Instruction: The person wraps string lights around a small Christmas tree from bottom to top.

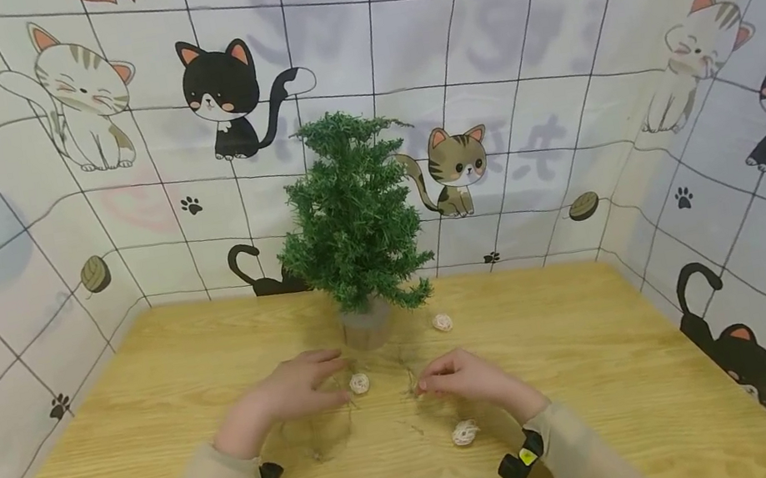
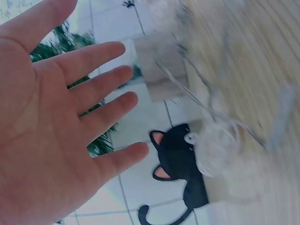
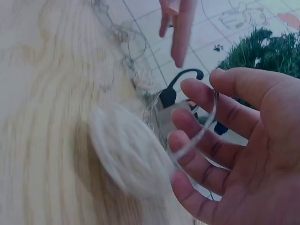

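My right hand (image 1: 469, 378) pinches a thin clear wire (image 3: 206, 127) between thumb and forefinger, the other fingers loosely curled. Close by that hand in the right wrist view is a white woven ball (image 3: 131, 154), blurred. My left hand (image 2: 51, 117) hangs over the table with its fingers spread and its palm bare. Near its fingertips a second white woven ball (image 1: 359, 383) lies among loose loops of wire. A small green artificial tree (image 1: 355, 210) stands upright behind both hands, in a grey round base (image 1: 365, 325).
Another white woven ball (image 1: 443, 322) lies right of the tree's base, and one more (image 1: 464, 432) is below the right hand. Faint wire spreads over the wooden table (image 1: 558, 328). A cat-print tiled curtain (image 1: 337, 52) closes off the back and sides.
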Tool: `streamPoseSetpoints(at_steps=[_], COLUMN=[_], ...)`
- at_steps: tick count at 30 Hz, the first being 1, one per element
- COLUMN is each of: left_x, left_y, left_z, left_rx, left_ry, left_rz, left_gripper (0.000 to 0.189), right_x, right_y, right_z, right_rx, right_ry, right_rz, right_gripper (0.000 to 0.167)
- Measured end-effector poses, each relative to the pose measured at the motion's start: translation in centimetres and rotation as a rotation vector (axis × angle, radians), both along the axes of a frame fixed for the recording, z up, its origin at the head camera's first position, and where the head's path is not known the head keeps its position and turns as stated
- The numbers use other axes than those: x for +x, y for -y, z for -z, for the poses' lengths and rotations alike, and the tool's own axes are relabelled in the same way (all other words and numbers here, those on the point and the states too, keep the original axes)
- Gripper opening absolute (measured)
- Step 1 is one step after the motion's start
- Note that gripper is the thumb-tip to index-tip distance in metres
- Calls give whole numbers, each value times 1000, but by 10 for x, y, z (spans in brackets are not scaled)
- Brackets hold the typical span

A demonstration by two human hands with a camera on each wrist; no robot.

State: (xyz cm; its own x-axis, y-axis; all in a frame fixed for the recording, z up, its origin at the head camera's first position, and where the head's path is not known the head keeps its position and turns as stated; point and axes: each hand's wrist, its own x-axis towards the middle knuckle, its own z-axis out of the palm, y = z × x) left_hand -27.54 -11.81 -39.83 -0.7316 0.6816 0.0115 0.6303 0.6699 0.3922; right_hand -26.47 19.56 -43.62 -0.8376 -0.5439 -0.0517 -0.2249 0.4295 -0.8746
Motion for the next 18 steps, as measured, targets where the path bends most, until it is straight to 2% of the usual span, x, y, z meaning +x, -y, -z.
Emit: streamPoseSetpoints(at_steps=[2, 4, 7, 11, 14, 18], left_x=[2, 6, 14, 25, 30, 30], left_y=[-6, -12, -23, -35, -42, -46], left_z=[-1, -2, -3, -1, 5, 10], left_rx=[-1, -12, -25, -30, -32, 30], left_ry=[-25, -12, 43, 93, 92, 123], left_rz=[30, 45, 75, 134, 177, 215], left_gripper=[67, 71, 78, 83, 84, 74], right_x=[1, 3, 6, 11, 16, 20], right_y=[2, 5, 10, 17, 22, 26], right_z=[-2, -4, -6, -9, -12, -15], right_rx=[-16, -64, -122, -152, -155, -166], right_ry=[14, 47, 82, 86, 85, 102], right_rz=[-33, -61, -85, -71, -70, -102], right_gripper=[29, 31, 33, 34, 37, 42])
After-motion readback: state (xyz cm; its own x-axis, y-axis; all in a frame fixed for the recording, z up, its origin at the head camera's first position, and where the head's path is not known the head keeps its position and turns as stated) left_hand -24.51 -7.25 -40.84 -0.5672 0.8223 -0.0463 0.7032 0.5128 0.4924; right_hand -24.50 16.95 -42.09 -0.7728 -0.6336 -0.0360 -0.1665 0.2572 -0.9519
